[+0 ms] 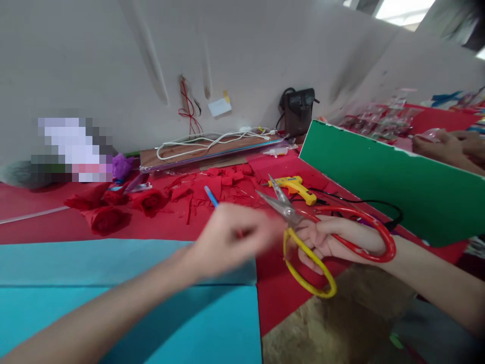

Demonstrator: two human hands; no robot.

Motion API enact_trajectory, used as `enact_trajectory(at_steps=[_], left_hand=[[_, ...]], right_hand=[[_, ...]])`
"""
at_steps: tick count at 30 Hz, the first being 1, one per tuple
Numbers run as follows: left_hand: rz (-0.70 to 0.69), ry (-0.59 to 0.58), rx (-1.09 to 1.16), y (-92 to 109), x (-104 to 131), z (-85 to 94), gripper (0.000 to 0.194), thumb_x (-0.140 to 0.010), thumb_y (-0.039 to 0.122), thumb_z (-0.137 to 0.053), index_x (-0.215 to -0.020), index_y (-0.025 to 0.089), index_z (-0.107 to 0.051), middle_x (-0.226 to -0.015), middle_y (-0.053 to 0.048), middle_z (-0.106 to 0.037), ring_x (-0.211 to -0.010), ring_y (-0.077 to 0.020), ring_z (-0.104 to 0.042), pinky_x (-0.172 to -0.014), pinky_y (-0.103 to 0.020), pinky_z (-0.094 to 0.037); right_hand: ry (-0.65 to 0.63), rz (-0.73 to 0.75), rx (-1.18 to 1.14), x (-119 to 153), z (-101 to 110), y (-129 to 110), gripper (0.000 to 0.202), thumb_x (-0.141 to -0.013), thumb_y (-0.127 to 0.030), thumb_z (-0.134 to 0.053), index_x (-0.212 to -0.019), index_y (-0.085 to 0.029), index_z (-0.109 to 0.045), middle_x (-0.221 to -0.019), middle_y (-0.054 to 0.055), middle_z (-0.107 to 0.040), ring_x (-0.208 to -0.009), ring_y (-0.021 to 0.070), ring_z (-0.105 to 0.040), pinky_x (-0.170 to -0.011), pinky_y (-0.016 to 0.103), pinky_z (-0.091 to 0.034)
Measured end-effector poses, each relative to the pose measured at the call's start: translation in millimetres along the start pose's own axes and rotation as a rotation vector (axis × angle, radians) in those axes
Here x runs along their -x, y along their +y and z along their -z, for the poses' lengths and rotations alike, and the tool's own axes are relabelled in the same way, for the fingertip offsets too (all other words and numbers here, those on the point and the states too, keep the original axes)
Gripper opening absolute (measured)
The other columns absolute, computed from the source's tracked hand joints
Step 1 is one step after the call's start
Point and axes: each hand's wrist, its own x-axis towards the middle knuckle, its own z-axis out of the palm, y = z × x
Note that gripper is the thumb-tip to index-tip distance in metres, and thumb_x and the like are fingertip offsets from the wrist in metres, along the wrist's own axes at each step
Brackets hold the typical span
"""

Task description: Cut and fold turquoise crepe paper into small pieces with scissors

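Head view: right fingers [311, 232] hold scissors [290, 214]; note [220, 107] illegible.

Clock positions refer to the centre of the view. The right hand [320, 240], at 4 o'clock, is palm-up with partly curled fingers and carries large steel-bladed scissors [291, 216] with one red and one yellow handle loop. The blades are parted and point toward 10 o'clock. The left hand [235, 237], curled and blurred, is just beside the scissors; contact cannot be determined. A yellow plastic glue gun [297, 188] lies beyond the blades at 3 o'clock. A green rectangular board [390, 184] stands tilted farther out. Red crepe-like flowers [108, 219] lie at 9 o'clock; flat light-blue sheeting [223, 323] extends from 7 to 9 o'clock.
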Motion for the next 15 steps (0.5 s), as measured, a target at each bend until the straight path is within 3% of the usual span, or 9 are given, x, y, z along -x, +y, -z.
enact_trajectory(at_steps=[2,3,5,7,9,12,15], left_hand=[[0.045,0.125,0.015,-14.6,-27.4,5.5,0.032,-0.084,0.041,-0.036,-0.09,0.018,-0.057,-0.088,-0.006,-0.06,-0.074,-0.0149,-0.056,-0.061,-0.027,-0.046],[0.101,0.209,0.081,-22.9,-39.2,7.1,0.029,-0.079,0.036,-0.047,-0.099,0.016,-0.052,-0.101,-0.007,-0.058,-0.077,-0.0137,-0.056,-0.064,-0.026,-0.046],[0.205,0.042,0.217,-38.4,-56.3,8.1,0.047,-0.072,0.028,-0.056,-0.115,0.015,-0.043,-0.12,-0.011,-0.05,-0.079,-0.0122,-0.058,-0.066,-0.025,-0.047],[0.233,-0.119,0.262,-49.2,-64.3,7.3,0.049,-0.07,0.025,-0.059,-0.115,0.013,-0.047,-0.107,-0.012,-0.06,-0.074,-0.0131,-0.061,-0.063,-0.025,-0.049],[0.217,-0.193,0.244,-55.1,-67.0,6.5,0.037,-0.071,0.028,-0.058,-0.104,0.01,-0.057,-0.087,-0.01,-0.066,-0.071,-0.0143,-0.062,-0.063,-0.026,-0.05],[0.195,-0.186,0.155,-61.4,-69.9,7.9,0.031,-0.076,0.033,-0.053,-0.094,0.009,-0.062,-0.083,-0.01,-0.068,-0.074,-0.0159,-0.063,-0.071,-0.029,-0.051],[0.167,-0.098,-0.028,-69.6,-74.3,11.7,0.034,-0.07,0.032,-0.059,-0.097,0.012,-0.061,-0.1,-0.011,-0.064,-0.098,-0.0232,-0.057,-0.087,-0.036,-0.045]], right_hand=[[-0.036,0.018,-0.002,-0.1,-2.5,-2.2,0.025,-0.07,-0.009,-0.031,-0.086,-0.012,-0.05,-0.094,0.012,-0.06,-0.064,0.014,-0.056,-0.064,0.033,-0.046],[-0.052,0.021,0.001,-0.2,-3.8,-3.5,0.025,-0.07,-0.009,-0.03,-0.085,-0.011,-0.05,-0.094,0.012,-0.06,-0.063,0.014,-0.056,-0.063,0.032,-0.045],[-0.076,0.028,0.003,-0.5,-5.7,-5.8,0.024,-0.071,-0.008,-0.029,-0.083,-0.011,-0.05,-0.093,0.012,-0.06,-0.062,0.0142,-0.056,-0.062,0.032,-0.045],[-0.101,0.031,0.0,-0.8,-6.4,-7.4,0.024,-0.072,-0.008,-0.028,-0.083,-0.011,-0.05,-0.092,0.012,-0.06,-0.063,0.0146,-0.056,-0.062,0.033,-0.046],[-0.113,0.035,0.003,-0.9,-6.2,-8.2,0.025,-0.071,-0.007,-0.028,-0.083,-0.011,-0.05,-0.091,0.012,-0.06,-0.064,0.0147,-0.056,-0.062,0.033,-0.046],[-0.106,0.033,0.013,-0.6,-4.5,-7.8,0.027,-0.072,-0.008,-0.028,-0.088,-0.011,-0.049,-0.092,0.013,-0.06,-0.063,0.0149,-0.056,-0.061,0.033,-0.046],[-0.079,0.055,-0.011,-0.1,-0.6,-4.9,0.029,-0.072,-0.01,-0.029,-0.096,-0.012,-0.046,-0.093,0.013,-0.06,-0.062,0.0149,-0.056,-0.057,0.031,-0.046]])
